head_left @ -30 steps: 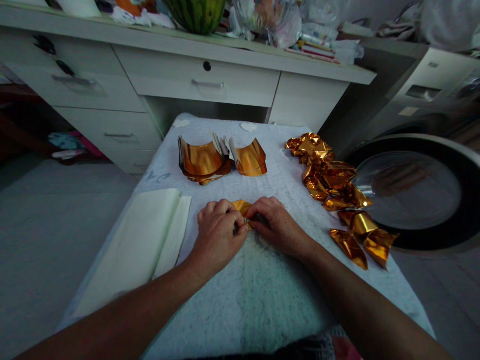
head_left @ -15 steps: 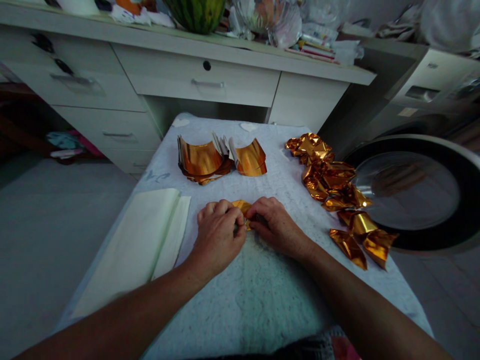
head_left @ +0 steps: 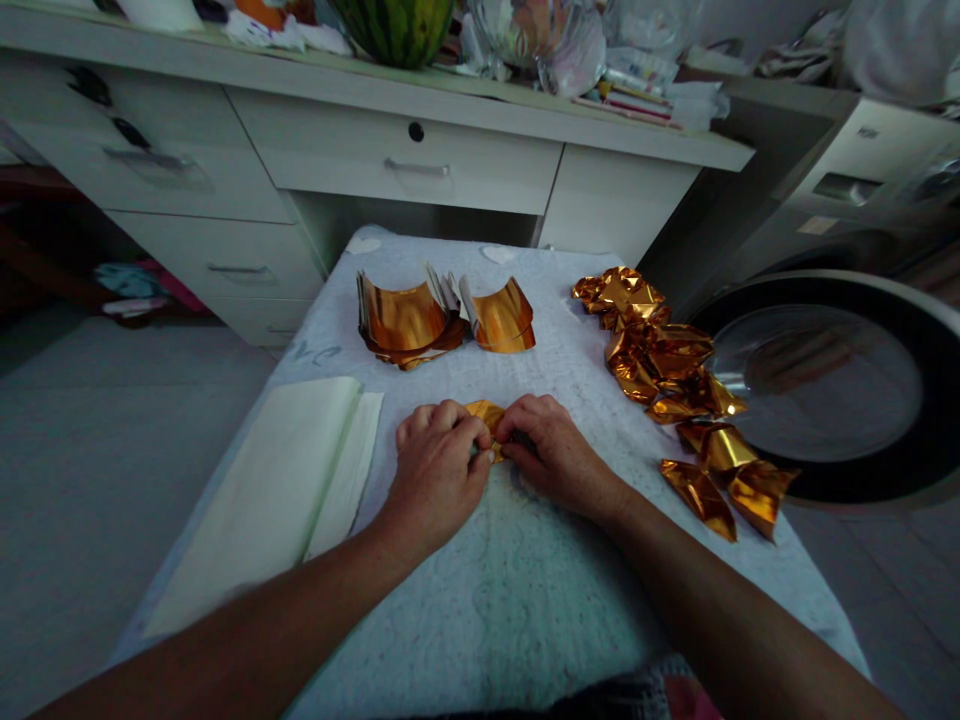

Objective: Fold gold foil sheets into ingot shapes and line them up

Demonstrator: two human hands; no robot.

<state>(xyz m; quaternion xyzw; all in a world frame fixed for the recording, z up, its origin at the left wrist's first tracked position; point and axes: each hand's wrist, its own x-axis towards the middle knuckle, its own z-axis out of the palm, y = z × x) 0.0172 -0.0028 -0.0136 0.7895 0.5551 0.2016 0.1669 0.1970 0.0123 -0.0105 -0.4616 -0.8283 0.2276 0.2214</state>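
Between my hands, low on the cloth-covered table [head_left: 555,590], is a small piece of gold foil paper [head_left: 486,412], mostly hidden by fingers. My left hand [head_left: 439,465] pinches its left side, with thumb and fingertips together. From the other side my right hand [head_left: 551,450] grips it with curled fingers. Beyond them stand two curled stacks of gold foil sheets, a left stack [head_left: 405,318] and a smaller right stack [head_left: 504,318]. Folded gold foil pieces [head_left: 660,350] lie heaped to the right, with several more [head_left: 757,490] nearer me.
White folded paper [head_left: 262,490] lies left of my left hand. Behind the table is a white drawer unit [head_left: 480,170] bearing a watermelon [head_left: 394,30] and a glass bowl [head_left: 517,30]. A washing machine's round door [head_left: 825,380] stands open by the table's right edge.
Both hands stay almost in the same place on the foil, with only slight finger movement. The stacks and folded pieces stay put; the whole view shifts very slightly.
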